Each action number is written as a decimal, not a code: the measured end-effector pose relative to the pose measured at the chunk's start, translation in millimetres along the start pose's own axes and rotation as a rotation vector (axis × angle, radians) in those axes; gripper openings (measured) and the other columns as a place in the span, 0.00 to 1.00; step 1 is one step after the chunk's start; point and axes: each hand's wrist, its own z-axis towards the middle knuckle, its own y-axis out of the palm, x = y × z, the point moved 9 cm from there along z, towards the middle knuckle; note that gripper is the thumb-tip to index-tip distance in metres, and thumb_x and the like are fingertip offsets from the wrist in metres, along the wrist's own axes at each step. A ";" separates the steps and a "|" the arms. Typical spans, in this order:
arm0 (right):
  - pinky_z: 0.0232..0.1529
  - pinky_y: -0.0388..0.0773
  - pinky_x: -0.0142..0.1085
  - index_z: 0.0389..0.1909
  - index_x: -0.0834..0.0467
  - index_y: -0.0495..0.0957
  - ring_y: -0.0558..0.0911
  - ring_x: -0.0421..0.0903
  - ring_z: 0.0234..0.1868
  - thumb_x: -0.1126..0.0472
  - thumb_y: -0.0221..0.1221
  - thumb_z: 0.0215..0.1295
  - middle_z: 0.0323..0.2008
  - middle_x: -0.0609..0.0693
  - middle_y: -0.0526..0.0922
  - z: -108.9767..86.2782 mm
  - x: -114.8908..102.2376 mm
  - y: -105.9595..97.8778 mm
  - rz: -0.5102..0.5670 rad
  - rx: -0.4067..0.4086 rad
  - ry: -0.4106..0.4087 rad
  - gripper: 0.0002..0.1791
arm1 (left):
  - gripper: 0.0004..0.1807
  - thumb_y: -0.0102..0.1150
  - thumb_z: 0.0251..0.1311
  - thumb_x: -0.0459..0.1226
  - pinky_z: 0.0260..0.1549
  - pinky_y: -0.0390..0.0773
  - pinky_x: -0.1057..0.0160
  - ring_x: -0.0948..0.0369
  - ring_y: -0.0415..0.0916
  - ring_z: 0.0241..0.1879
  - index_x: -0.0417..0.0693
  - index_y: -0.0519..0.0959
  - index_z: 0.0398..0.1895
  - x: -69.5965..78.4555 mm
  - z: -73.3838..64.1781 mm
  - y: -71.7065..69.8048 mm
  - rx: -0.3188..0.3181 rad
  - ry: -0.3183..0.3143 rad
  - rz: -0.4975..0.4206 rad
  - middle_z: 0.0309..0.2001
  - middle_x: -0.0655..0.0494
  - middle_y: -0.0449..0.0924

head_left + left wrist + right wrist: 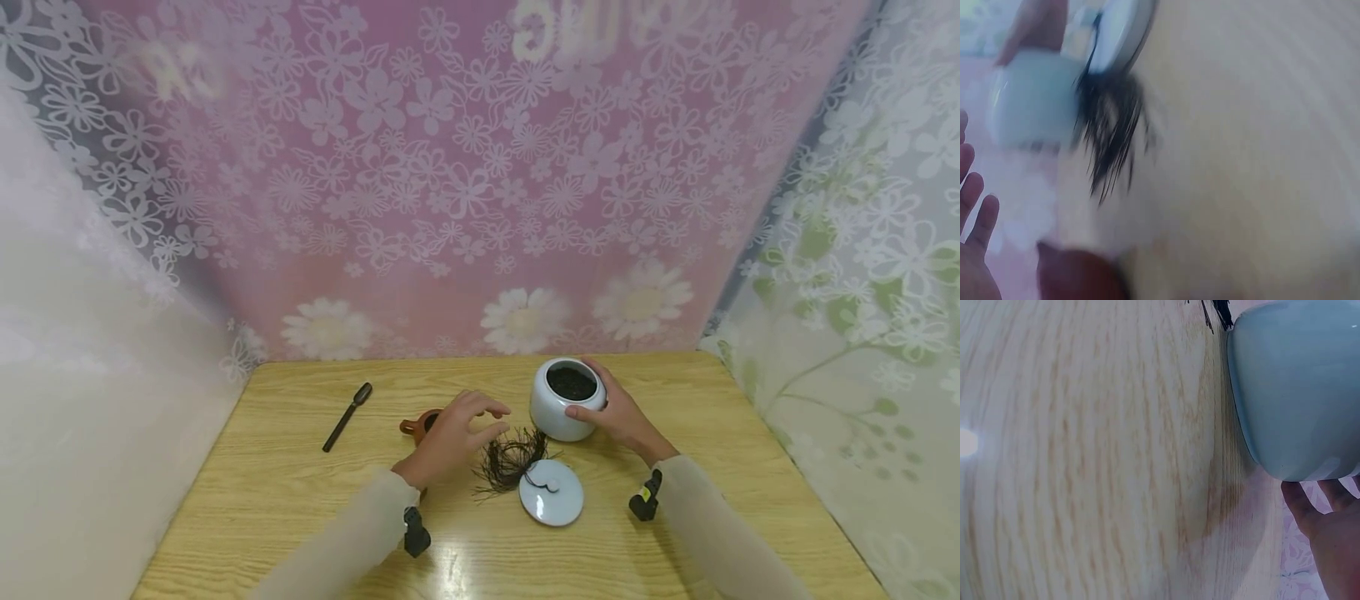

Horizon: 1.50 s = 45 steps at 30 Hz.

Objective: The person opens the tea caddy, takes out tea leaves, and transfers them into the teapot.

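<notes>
A round pale ceramic jar (561,421) stands uncovered at the right, with dark loose matter (572,383) inside. My right hand (621,410) grips it, thumb at the near rim and fingers around the far side. The left hand (453,433) hovers to the left of the jar with fingers parted and nothing between them. Below that hand a small reddish-brown clay teapot (408,427) is mostly hidden. Between the hands lies a dark stringy tassel (501,471), its cord running onto the white lid (551,505). The left wrist view is blurred.
A dark slim scoop (347,418) lies at the left of the wood-grain table (262,500). Flower-patterned curtains (465,183) hang behind the table and along both sides.
</notes>
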 end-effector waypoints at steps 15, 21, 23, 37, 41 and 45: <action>0.75 0.62 0.74 0.91 0.44 0.45 0.64 0.69 0.82 0.50 0.76 0.69 0.83 0.63 0.62 1.4 1.0 0.3 -0.003 0.001 -0.002 0.60 | 0.15 0.68 0.77 0.46 0.57 0.83 0.40 0.48 0.81 0.57 0.58 0.86 0.62 -58.4 -25.8 -115.9 0.212 -0.115 0.115 0.56 0.56 0.85; 0.76 0.60 0.74 0.91 0.46 0.46 0.63 0.69 0.83 0.50 0.77 0.67 0.83 0.63 0.62 1.8 1.0 -0.2 -0.005 0.009 0.007 0.61 | 0.17 0.67 0.78 0.46 0.55 0.83 0.41 0.51 0.80 0.55 0.56 0.85 0.64 -81.2 -42.6 -145.3 0.254 -0.176 0.156 0.56 0.52 0.85; 0.76 0.60 0.73 0.91 0.47 0.46 0.63 0.69 0.82 0.50 0.77 0.67 0.83 0.63 0.62 1.4 0.5 -0.4 -0.005 0.011 0.008 0.61 | 0.17 0.67 0.77 0.45 0.56 0.83 0.41 0.51 0.80 0.56 0.55 0.85 0.65 -87.9 -48.8 -153.5 0.261 -0.198 0.146 0.57 0.49 0.84; 0.77 0.59 0.73 0.91 0.45 0.46 0.63 0.68 0.83 0.50 0.77 0.68 0.83 0.62 0.62 1.2 1.1 -0.1 0.001 0.009 0.006 0.61 | 0.20 0.68 0.77 0.43 0.60 0.80 0.38 0.46 0.79 0.60 0.47 0.84 0.67 -137.5 -100.1 -181.7 0.261 -0.323 0.227 0.59 0.46 0.85; 0.77 0.59 0.73 0.91 0.43 0.46 0.63 0.68 0.83 0.50 0.77 0.68 0.83 0.62 0.62 1.4 2.8 0.3 0.000 0.007 0.009 0.61 | 0.21 0.68 0.77 0.43 0.60 0.80 0.37 0.45 0.78 0.60 0.44 0.84 0.67 -148.1 -114.6 -180.5 0.224 -0.359 0.210 0.60 0.45 0.85; 0.76 0.61 0.73 0.91 0.42 0.45 0.64 0.68 0.82 0.50 0.76 0.68 0.83 0.61 0.62 1.4 2.5 0.4 0.006 0.001 0.005 0.60 | 0.21 0.69 0.76 0.42 0.58 0.81 0.38 0.46 0.79 0.57 0.42 0.85 0.66 -156.3 -126.5 -179.5 0.184 -0.361 0.241 0.58 0.44 0.86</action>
